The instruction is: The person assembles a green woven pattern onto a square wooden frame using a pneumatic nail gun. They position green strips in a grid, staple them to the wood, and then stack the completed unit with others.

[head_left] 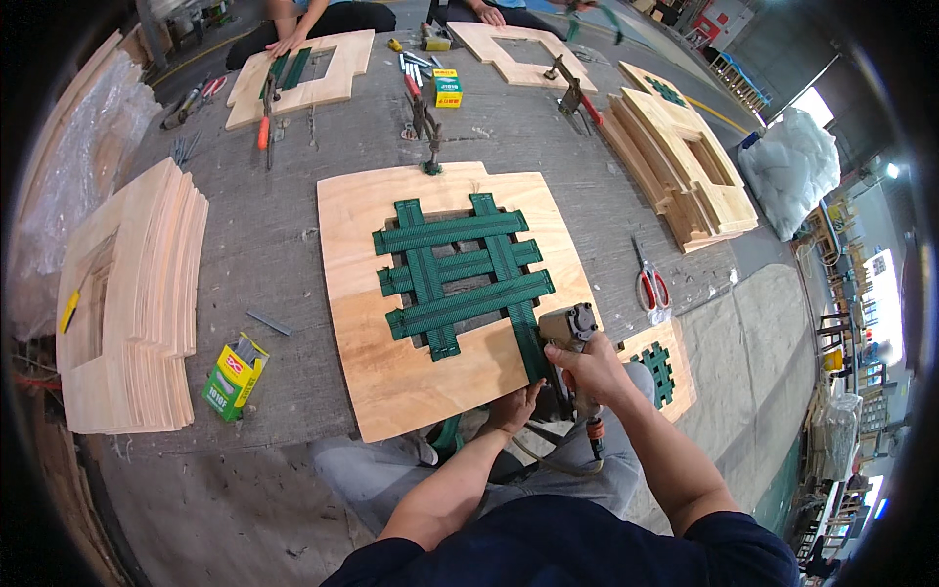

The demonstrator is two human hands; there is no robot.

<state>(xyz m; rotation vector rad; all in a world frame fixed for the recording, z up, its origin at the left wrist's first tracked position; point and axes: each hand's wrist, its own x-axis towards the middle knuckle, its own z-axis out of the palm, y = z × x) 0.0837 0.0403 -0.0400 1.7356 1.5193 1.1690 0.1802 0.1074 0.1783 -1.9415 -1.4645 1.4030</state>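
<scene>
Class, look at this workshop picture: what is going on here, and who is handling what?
A person sits at a grey worktable with a plywood seat panel before them. Green webbing straps are woven across its square opening. The right hand grips a pneumatic staple gun at the panel's near edge, over a lengthwise strap. The left hand holds that strap's end at the edge. Stacked panels lie to the left, red scissors to the right.

Green-yellow box [233, 377] lower left (open, seemingly); similar box [447, 87] top centre.
</scene>
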